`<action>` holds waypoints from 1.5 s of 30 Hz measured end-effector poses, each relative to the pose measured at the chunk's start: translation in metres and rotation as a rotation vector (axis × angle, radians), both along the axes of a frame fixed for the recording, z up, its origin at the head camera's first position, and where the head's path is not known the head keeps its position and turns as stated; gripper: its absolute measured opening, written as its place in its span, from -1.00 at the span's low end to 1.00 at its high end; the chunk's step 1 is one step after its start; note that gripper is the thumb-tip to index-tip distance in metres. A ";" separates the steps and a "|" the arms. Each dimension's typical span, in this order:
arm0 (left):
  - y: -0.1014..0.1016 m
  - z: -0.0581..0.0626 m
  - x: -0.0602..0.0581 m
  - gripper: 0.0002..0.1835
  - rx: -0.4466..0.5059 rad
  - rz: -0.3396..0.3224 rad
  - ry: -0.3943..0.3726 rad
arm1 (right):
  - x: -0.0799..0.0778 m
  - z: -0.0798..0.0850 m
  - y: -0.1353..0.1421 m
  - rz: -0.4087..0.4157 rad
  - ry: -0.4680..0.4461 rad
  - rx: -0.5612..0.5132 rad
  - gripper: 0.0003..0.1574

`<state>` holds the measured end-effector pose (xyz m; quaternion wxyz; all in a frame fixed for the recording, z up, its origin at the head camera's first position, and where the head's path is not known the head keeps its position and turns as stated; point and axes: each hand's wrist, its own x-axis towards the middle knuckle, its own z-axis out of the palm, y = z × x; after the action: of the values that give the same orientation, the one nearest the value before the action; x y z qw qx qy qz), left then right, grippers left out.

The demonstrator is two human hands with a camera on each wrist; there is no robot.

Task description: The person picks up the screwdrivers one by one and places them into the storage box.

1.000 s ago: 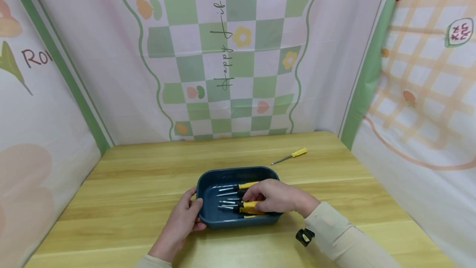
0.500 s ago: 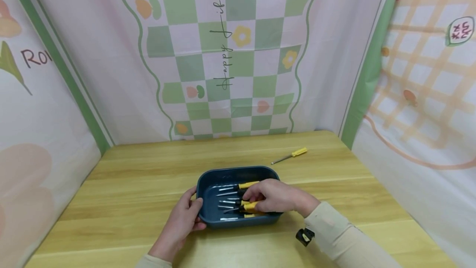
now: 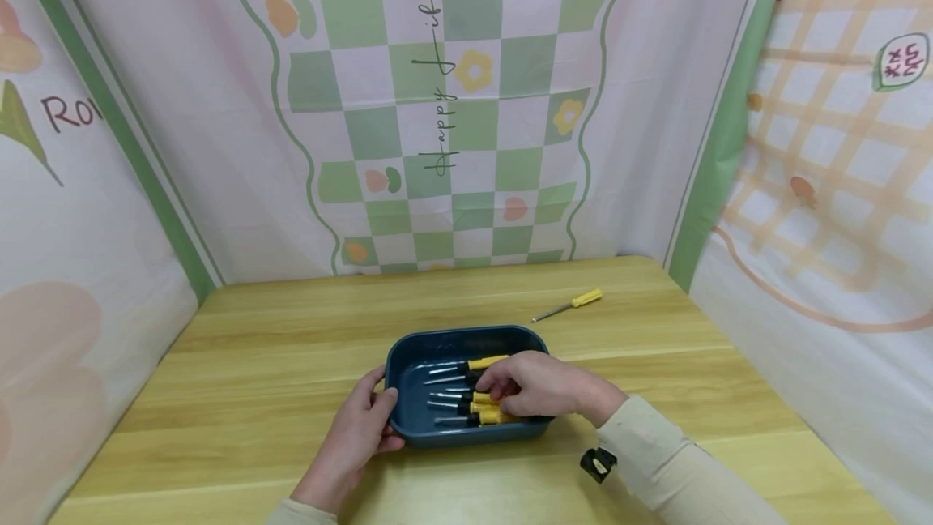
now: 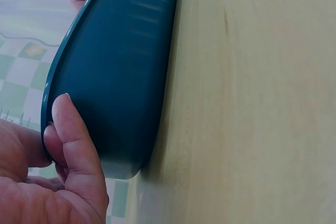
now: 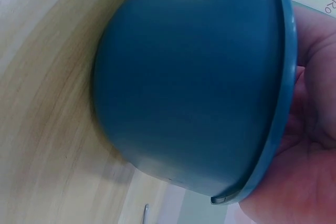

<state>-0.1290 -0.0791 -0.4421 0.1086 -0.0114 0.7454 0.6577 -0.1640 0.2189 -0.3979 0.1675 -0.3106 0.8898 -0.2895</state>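
A dark blue rectangular tray (image 3: 477,437) stands on the table, several screwdrivers lying side by side in its right part. My left hand (image 3: 355,428) grips the tray's left end, thumb at the rim and fingers outside against the wall, as the left wrist view also shows. Over the right end reaches my right hand (image 3: 543,383), its curled fingers and thumb on the handle of the nearest screwdriver (image 3: 474,420), which has a yellow-and-black handle. That grip is partly hidden by the hand. Just beyond, a yellow-handled screwdriver (image 3: 487,363) lies near the fingers.
Behind the tray to the right, a lone yellow screwdriver (image 3: 568,306) lies on the wooden table (image 3: 291,347). Printed cloth (image 3: 466,144) hangs behind the table, with more at both sides. A small black device (image 3: 598,464) sits by the right sleeve.
Under my right hand the nearest screwdriver has shifted toward the tray's near wall and now lies roughly parallel to it. Both hands and the tray have stayed nearly in place.
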 end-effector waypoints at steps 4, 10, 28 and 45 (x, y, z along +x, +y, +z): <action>0.000 0.000 0.000 -0.42 0.001 -0.005 -0.001 | 0.000 0.000 0.000 0.004 0.008 0.002 -0.58; -0.001 0.000 0.000 -0.41 0.006 -0.010 -0.004 | 0.000 0.000 0.000 0.006 0.005 0.004 -0.58; 0.000 -0.002 0.000 -0.42 0.003 -0.005 -0.012 | 0.001 0.001 0.000 0.004 0.001 -0.006 -0.58; -0.001 -0.002 -0.002 -0.42 0.001 0.000 -0.013 | 0.000 0.000 0.000 -0.004 0.002 -0.012 -0.58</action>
<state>-0.1306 -0.0797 -0.4443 0.1135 -0.0156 0.7444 0.6578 -0.1644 0.2188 -0.3974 0.1642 -0.3102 0.8888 -0.2949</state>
